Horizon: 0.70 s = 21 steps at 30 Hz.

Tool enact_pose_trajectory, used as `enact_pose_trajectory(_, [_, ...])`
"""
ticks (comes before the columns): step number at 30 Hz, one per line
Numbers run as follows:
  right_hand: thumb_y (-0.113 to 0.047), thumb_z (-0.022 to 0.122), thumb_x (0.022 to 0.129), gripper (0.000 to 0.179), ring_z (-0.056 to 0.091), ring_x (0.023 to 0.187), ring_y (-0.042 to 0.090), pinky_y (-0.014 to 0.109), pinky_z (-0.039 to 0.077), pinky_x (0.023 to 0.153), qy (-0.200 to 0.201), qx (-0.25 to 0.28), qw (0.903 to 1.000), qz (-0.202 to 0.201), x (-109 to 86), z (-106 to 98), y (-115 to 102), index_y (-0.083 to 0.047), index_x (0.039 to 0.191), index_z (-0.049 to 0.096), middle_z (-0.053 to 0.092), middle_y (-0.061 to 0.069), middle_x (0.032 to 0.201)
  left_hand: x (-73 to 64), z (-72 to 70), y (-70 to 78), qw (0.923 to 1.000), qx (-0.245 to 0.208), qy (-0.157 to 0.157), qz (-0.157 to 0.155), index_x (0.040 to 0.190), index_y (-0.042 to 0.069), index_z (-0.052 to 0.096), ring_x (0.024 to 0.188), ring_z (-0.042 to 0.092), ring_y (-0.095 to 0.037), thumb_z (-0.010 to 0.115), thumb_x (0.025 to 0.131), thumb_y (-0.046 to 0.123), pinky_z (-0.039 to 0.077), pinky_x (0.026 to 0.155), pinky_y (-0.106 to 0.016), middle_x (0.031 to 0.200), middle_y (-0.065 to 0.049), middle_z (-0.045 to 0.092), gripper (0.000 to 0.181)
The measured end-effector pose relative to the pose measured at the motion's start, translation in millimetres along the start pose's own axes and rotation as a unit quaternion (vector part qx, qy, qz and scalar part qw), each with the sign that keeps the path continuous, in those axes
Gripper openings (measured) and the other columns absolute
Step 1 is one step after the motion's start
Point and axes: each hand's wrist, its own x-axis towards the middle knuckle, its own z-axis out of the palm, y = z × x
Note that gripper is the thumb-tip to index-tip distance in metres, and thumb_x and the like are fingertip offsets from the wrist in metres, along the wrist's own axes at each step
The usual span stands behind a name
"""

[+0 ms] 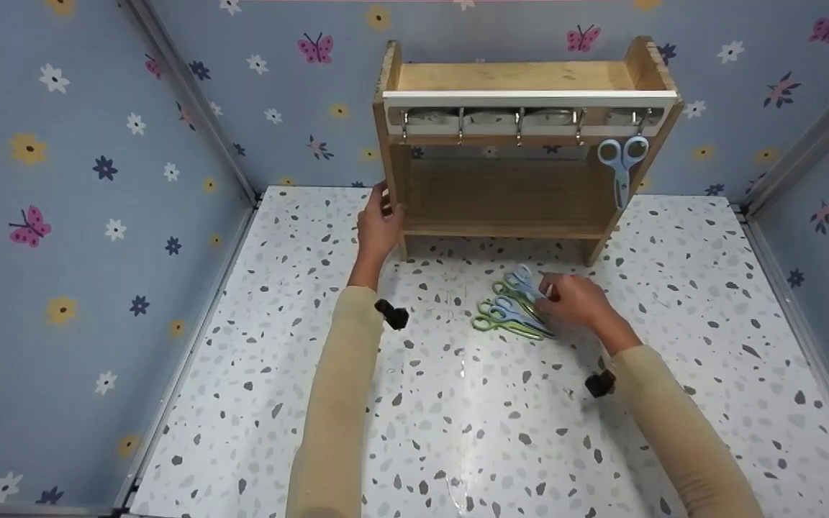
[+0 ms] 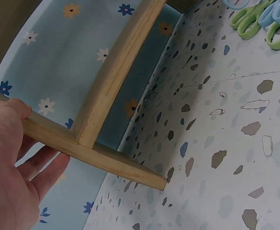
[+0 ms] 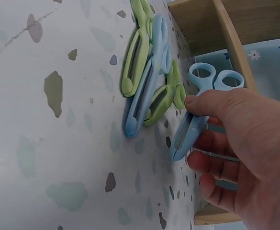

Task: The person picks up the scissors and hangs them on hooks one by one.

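A small wooden shelf [image 1: 508, 198] stands at the back of the table. My left hand [image 1: 378, 226] grips its left side panel [image 2: 125, 165], thumb on one face and fingers on the other. In the right wrist view my right hand [image 3: 259, 143] pinches a pair of light blue scissors [image 3: 190, 132] between thumb and fingers. Beside it on the table lie green scissors [image 3: 135, 62], blue scissors [image 3: 144, 91] and more green scissors [image 3: 160, 103], partly overlapping. Another pair of blue scissors [image 1: 622, 173] hangs from the rightmost hook at the shelf's front.
A white rail [image 1: 529, 96] with several metal hooks [image 1: 519, 129] runs across the shelf's upper front. The speckled white table [image 1: 299, 324] spreads out before it. Flowered blue walls [image 1: 98, 216] enclose the back and both sides.
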Motion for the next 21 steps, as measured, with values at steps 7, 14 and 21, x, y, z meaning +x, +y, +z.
enact_pose_trajectory(7, [-0.025, 0.081, 0.102, 0.025, 0.063, 0.074, 0.021, 0.033, 0.046, 0.065, 0.0, -0.007, 1.0, 0.001, 2.1, -6.4, -3.3, -0.004, 0.116, 0.076, 0.077, 0.012, 0.091, 0.3, -1.1, -0.9, 1.0, 0.0, 0.0, 0.002, 0.172, 0.016, 0.043, 0.152, 0.064, -0.038, 0.058, 0.117, 0.019, 0.058, 0.123, -0.052, 0.173, -0.02, 0.055, 0.057])
enact_pose_trajectory(14, [-0.023, 0.08, 0.102, 0.025, 0.063, 0.08, 0.024, 0.034, 0.048, 0.069, -0.009, -0.006, 0.9997, 0.022, 3.5, -15.7, -8.7, -0.005, 0.118, 0.076, 0.076, 0.013, 0.096, 0.9, -1.5, -1.0, 1.0, 0.001, -0.003, -0.007, 0.173, 0.019, 0.042, 0.153, 0.063, -0.037, 0.057, 0.118, 0.02, 0.058, 0.124, -0.053, 0.173, -0.018, 0.055, 0.057])
enact_pose_trajectory(21, [-0.024, 0.08, 0.103, 0.027, 0.066, 0.081, 0.024, 0.034, 0.051, 0.069, -0.002, -0.009, 0.9996, 0.026, 2.1, -22.1, -10.1, -0.004, 0.121, 0.078, 0.08, 0.015, 0.099, 0.5, -0.7, -1.7, 1.0, -0.002, -0.003, 0.001, 0.172, 0.017, 0.043, 0.152, 0.064, -0.038, 0.058, 0.118, 0.018, 0.058, 0.123, -0.053, 0.172, -0.02, 0.055, 0.056])
